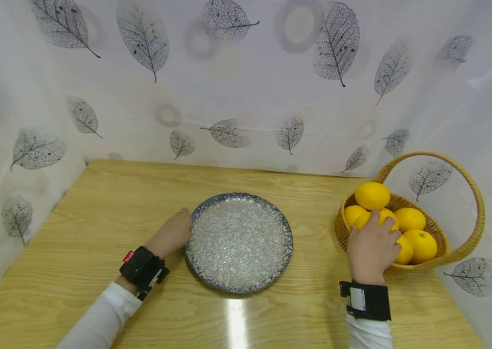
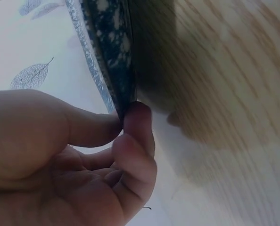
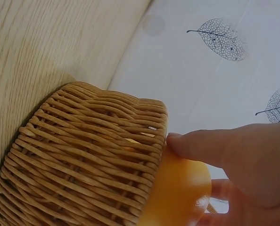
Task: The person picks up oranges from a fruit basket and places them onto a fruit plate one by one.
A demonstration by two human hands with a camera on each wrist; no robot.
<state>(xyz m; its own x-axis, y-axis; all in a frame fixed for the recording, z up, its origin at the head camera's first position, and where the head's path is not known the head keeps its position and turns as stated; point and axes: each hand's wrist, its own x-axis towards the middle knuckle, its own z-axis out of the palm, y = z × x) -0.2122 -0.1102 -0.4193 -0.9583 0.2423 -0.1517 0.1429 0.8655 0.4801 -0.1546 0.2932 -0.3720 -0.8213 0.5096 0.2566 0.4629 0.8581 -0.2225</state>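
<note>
A round speckled grey plate (image 1: 239, 245) with a dark blue rim lies on the table. My left hand (image 1: 175, 233) pinches its left edge; the left wrist view shows the thumb on one face of the plate (image 2: 112, 52) and curled fingers under the other. To the right, a wicker basket (image 1: 341, 231) holds several yellow-orange oranges (image 1: 372, 195). My right hand (image 1: 372, 248) reaches over the basket's near side. In the right wrist view its thumb and fingers curve round an orange (image 3: 180, 188) beside the woven wall. The hand hides part of that fruit in the head view.
The basket's tall arched handle (image 1: 474, 194) rises over its right side. Under everything is a wooden table (image 1: 136, 194). White curtains (image 1: 237, 97) with leaf prints stand behind it and on both sides.
</note>
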